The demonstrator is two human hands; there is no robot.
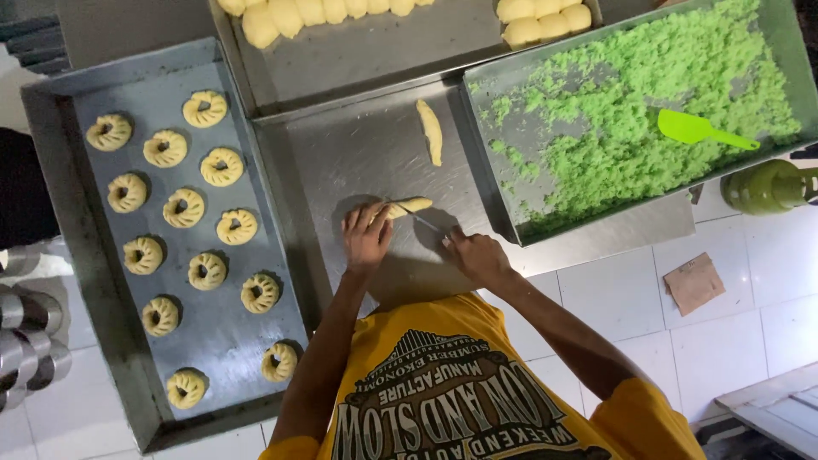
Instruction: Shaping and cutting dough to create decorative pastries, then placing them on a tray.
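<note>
My left hand [366, 236] rests on one end of a short roll of pale dough [411, 205], pinning it to the flat metal tray [341, 162]. A thin metal blade [423, 221] is gripped in my right hand [471, 253], its tip touching the roll. A second dough roll [430, 132] lies loose further up the same tray.
A baking tray [64, 247] on the left holds several ring-shaped dough pieces. A tray [503, 200] on the right contains green crumbs and a green spatula [699, 129]. A top tray [358, 51] carries dough lumps. A green jar [767, 187], brown paper [694, 283] and metal moulds [30, 341] lie around.
</note>
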